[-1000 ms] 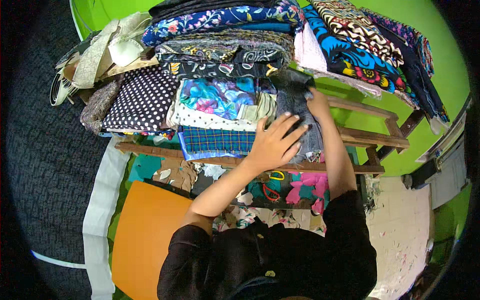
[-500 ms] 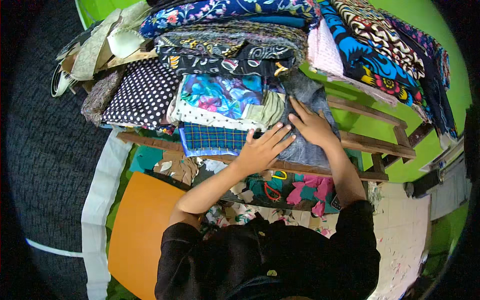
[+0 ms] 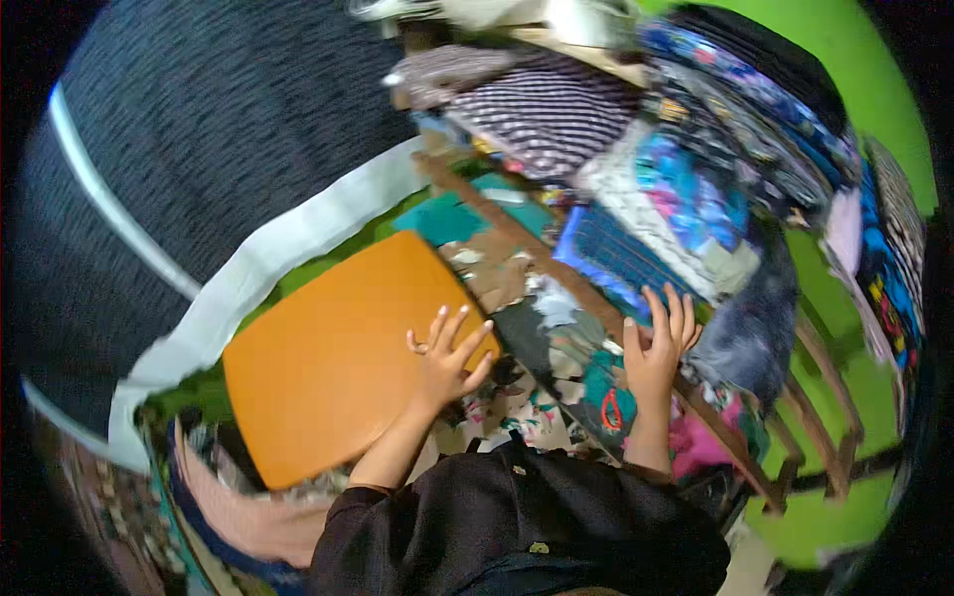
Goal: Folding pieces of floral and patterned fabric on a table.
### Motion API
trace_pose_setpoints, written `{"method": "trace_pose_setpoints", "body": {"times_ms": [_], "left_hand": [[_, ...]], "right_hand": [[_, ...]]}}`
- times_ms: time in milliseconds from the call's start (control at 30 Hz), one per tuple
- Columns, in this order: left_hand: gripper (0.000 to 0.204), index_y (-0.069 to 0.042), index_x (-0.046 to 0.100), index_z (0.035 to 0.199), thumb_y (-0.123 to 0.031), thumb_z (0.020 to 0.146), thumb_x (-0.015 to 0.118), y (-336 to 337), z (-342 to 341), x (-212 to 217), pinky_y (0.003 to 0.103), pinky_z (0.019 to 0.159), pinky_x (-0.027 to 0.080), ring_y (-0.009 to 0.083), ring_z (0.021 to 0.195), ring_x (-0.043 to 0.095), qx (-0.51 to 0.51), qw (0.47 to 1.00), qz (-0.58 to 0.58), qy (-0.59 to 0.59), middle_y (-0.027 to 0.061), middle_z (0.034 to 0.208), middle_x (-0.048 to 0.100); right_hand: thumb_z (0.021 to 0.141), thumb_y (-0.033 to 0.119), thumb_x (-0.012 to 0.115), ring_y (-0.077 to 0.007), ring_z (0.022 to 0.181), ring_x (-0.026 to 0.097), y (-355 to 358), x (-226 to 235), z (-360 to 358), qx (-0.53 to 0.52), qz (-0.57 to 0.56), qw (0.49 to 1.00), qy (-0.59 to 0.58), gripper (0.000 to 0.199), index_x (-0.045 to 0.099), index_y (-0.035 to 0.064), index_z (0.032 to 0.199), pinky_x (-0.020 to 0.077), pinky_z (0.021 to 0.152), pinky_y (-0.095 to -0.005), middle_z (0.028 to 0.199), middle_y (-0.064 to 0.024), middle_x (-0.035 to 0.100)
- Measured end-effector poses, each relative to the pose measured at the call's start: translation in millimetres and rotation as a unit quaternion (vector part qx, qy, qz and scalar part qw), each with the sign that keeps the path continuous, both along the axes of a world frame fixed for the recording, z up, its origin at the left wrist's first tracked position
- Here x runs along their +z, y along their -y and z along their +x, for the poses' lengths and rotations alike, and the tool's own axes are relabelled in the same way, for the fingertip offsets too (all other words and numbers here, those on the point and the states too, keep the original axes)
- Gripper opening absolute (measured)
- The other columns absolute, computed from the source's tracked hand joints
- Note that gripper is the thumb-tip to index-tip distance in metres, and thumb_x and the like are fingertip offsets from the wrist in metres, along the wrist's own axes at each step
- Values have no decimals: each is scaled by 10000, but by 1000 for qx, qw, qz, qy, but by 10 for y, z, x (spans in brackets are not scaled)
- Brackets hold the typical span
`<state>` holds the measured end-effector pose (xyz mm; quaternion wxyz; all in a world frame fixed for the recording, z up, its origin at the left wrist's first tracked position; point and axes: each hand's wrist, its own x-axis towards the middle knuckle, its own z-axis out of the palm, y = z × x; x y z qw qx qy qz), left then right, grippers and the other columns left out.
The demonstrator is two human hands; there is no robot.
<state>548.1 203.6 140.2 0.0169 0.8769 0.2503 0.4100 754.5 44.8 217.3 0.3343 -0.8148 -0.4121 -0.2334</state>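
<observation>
My left hand (image 3: 447,356) has its fingers spread, over the right part of an orange board or seat (image 3: 338,368); whether it touches the surface I cannot tell. Nothing is in it. To the right, my right hand (image 3: 663,338) is also empty with fingers apart, close to the front of a blue plaid folded cloth (image 3: 616,253). Beyond it lie a blue floral cloth (image 3: 686,189) on a white one, and a grey denim-like cloth (image 3: 750,338). The picture is smeared by motion.
A wooden rack (image 3: 497,219) carries the folded fabrics, including a dotted cloth (image 3: 556,114). Fabric scraps (image 3: 497,273) and red-handled scissors (image 3: 611,407) lie on the level below it. At left hangs a dark textured cloth (image 3: 219,149).
The view has swung to the left, so the rack slants and the orange surface sits nearer the middle. Both hands have come off the grey cloth and moved apart.
</observation>
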Motion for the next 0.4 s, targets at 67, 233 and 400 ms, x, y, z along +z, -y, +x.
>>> {"method": "trace_pose_setpoints", "body": {"times_ms": [67,233,400], "left_hand": [[348,-205,595,1025,-234,679,623,62,-730,-192,439,985,-39,261,1211,296,102,994,-23,11,80,1209,438],[217,-190,618,894,-208,678,614,767,-2450,-434,458,945,86,243,1135,357,353,934,-43,41,44,1098,486],[193,-183,622,869,-207,678,616,1863,-3801,-597,481,917,152,252,1114,367,535,840,-84,43,46,1086,485]], "right_hand": [[724,115,564,-300,1164,310,-243,-211,-384,140,97,984,-56,262,578,109,985,131,981,-481,1155,-92,461],[684,77,558,-286,1032,410,-545,-622,-1573,340,132,929,-62,144,598,79,822,227,932,-433,964,-84,526],[662,68,559,-289,1022,419,-659,-645,-3015,512,106,849,-72,155,592,104,809,233,936,-429,961,-95,523]]}}
